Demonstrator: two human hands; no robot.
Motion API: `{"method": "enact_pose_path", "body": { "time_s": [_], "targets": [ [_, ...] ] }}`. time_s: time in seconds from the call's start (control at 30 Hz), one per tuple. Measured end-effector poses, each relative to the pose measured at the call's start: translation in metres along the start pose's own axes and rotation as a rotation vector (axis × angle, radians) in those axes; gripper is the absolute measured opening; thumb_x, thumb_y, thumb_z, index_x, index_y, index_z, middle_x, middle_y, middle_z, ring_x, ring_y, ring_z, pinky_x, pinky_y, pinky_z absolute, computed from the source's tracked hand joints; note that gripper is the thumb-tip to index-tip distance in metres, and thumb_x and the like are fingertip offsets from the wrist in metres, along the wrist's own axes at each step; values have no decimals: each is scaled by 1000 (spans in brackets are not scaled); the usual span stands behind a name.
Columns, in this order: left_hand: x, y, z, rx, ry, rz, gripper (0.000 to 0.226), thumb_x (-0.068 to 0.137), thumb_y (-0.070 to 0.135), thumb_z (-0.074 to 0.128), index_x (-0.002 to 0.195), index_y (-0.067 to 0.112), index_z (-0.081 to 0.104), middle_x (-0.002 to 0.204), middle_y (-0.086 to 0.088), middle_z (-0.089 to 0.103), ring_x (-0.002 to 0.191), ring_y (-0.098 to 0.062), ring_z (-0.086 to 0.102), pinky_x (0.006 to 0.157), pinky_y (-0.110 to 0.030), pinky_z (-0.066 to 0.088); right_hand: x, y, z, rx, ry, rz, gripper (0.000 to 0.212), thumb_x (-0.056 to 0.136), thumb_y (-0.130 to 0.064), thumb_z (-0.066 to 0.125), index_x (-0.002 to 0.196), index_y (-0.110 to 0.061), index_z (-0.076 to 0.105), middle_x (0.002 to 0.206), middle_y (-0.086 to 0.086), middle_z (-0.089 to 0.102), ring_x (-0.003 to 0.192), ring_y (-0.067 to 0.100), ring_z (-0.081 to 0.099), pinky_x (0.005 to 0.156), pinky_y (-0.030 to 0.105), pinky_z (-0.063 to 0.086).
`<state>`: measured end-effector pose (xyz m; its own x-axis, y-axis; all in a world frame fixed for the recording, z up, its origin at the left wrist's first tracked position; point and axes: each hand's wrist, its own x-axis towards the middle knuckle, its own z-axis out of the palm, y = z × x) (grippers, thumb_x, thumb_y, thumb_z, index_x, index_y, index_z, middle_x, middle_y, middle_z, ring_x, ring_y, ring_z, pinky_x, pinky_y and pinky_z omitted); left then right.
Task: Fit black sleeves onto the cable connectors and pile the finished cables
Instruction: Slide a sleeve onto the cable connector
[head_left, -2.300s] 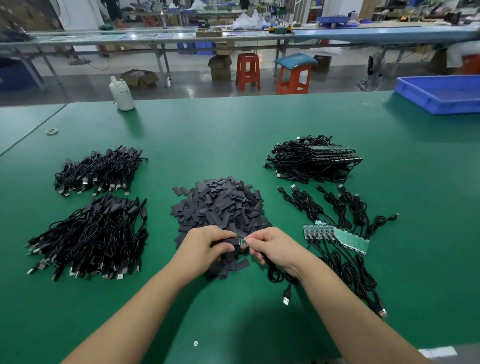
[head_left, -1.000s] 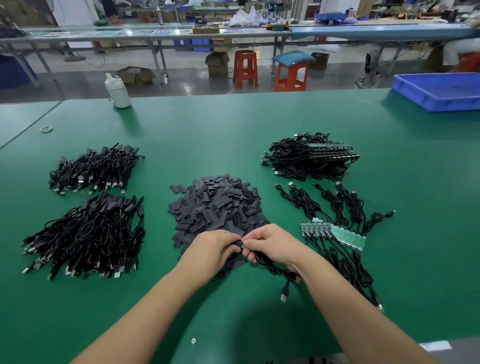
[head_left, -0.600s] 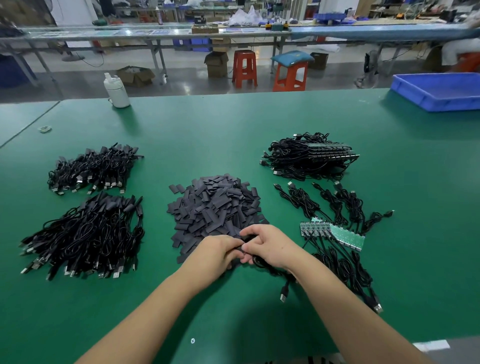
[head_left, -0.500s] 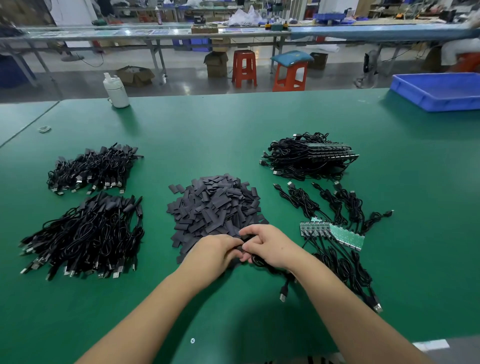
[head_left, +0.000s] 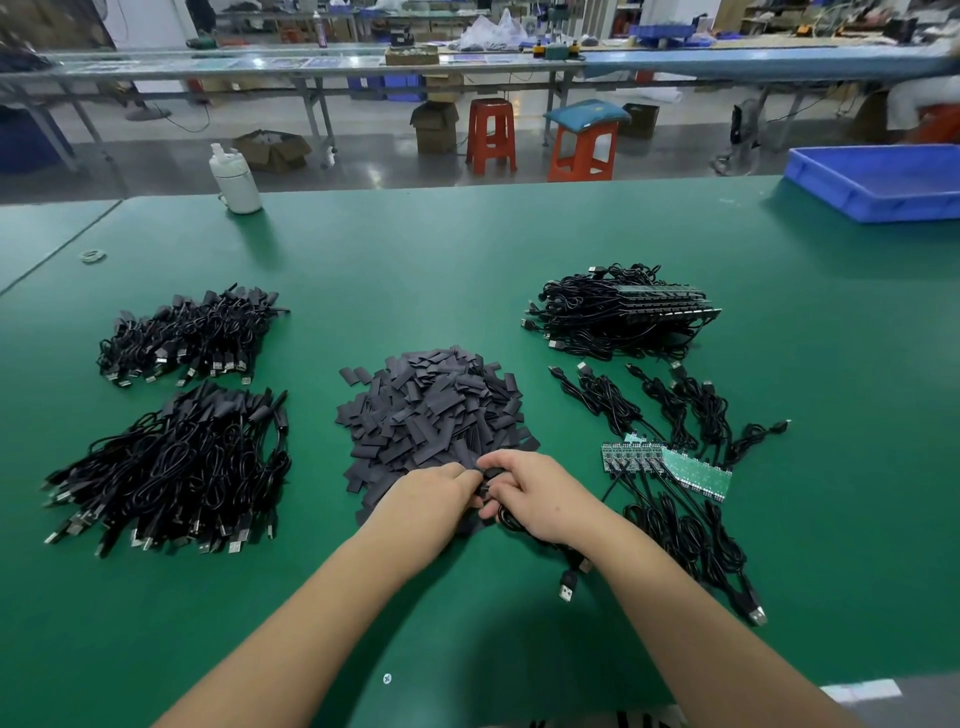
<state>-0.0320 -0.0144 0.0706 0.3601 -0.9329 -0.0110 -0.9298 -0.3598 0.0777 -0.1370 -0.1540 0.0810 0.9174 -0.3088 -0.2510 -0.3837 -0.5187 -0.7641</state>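
While the green table (head_left: 467, 249) bears two finished cable piles at left (head_left: 182, 462), the sleeve heap (head_left: 436, 410) in the middle and the unsleeved cables (head_left: 670, 415) with green boards at right, both hands meet at the heap's near edge. The left hand (head_left: 431, 496) and right hand (head_left: 535, 493) are curled together on a black sleeve (head_left: 491, 472) and the cable (head_left: 563, 566) trailing near-right. How far the sleeve sits is hidden. A skewed push could jam or leave it half-seated; the dangling plug (head_left: 568, 591) might snag neighbouring cables or scatter loose sleeves.
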Motion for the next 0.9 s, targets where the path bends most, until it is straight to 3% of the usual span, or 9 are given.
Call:
{"method": "enact_pose_path", "body": {
  "time_s": [0.33,0.53,0.63,0.7,0.73,0.8,0.83,0.9],
  "targets": [
    [-3,4,-1,56,-48,12,41,93,13,46,134,16,42,119,-3,53,108,-27,56,85,-39,46,-3,-7,2,-22,12,-5,38,100,-3,40,134,-13,55,94,6,77,94,10,71,87,25,52],
    [-3,4,1,26,44,11,44,92,16,51,135,19,43,121,-1,50,106,-25,57,82,-36,47,-2,-10,1,-20,22,-13,39,100,-4,41,133,-17,56,92,3,77,89,5,71,84,26,55],
    [-2,4,3,-343,292,-73,57,89,17,64,141,23,40,138,4,45,110,-17,59,91,-25,47,-1,-8,-1,117,41,32,43,99,-2,44,139,-17,52,89,1,76,85,8,74,83,31,59],
    [-1,9,0,-762,399,-255,69,89,14,69,148,23,34,136,10,46,107,-4,60,90,-10,43,1,-10,-5,445,80,85,39,98,2,48,135,-6,54,86,7,77,83,16,75,81,34,61],
    [-1,14,-3,-1045,366,-357,67,91,14,68,148,21,34,132,12,50,102,-1,64,87,-10,46,2,-12,-7,654,96,107,34,97,5,50,130,-2,56,86,9,77,81,18,75,77,33,62],
    [1,24,-2,-1526,188,-459,44,97,19,61,139,16,49,120,7,66,99,-10,69,86,-25,56,4,-18,-12,1008,132,108,27,96,8,52,120,-1,60,90,11,77,84,19,75,71,27,60],
    [1,29,-1,-1626,110,-457,31,98,22,58,128,14,58,113,-1,72,99,-18,70,89,-35,57,5,-21,-13,1146,150,90,24,96,9,52,116,-1,59,91,12,77,88,22,75,71,27,60],
    [-2,36,0,-1682,84,-416,20,99,20,56,112,7,65,100,-14,74,88,-25,72,82,-37,59,8,-24,-14,1352,184,52,20,96,11,50,111,0,58,94,16,76,93,26,75,73,30,61]
  ]
}}
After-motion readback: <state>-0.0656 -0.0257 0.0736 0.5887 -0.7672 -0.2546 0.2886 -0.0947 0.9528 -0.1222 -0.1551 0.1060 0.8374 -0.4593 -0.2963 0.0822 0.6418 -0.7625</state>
